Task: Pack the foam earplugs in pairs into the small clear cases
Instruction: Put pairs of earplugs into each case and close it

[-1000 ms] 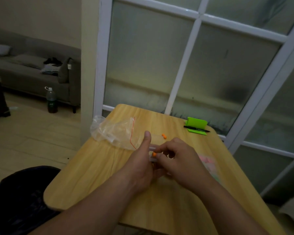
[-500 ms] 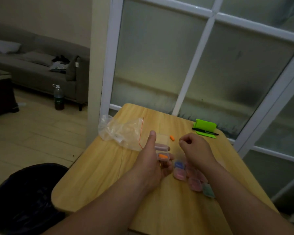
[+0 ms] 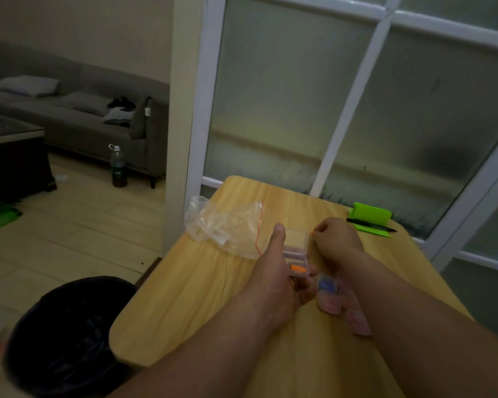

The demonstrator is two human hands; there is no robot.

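Pair half packed: left hand (image 3: 273, 280) holds the case (image 3: 295, 249), one earplug (image 3: 296, 268) inside; right hand (image 3: 335, 239) at two o'clock pinches the second earplug (image 3: 312, 231).

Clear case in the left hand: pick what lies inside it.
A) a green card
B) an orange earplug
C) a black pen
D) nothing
B: an orange earplug lies in the lower half of the open clear case that the left hand holds; the right hand pinches a second earplug.
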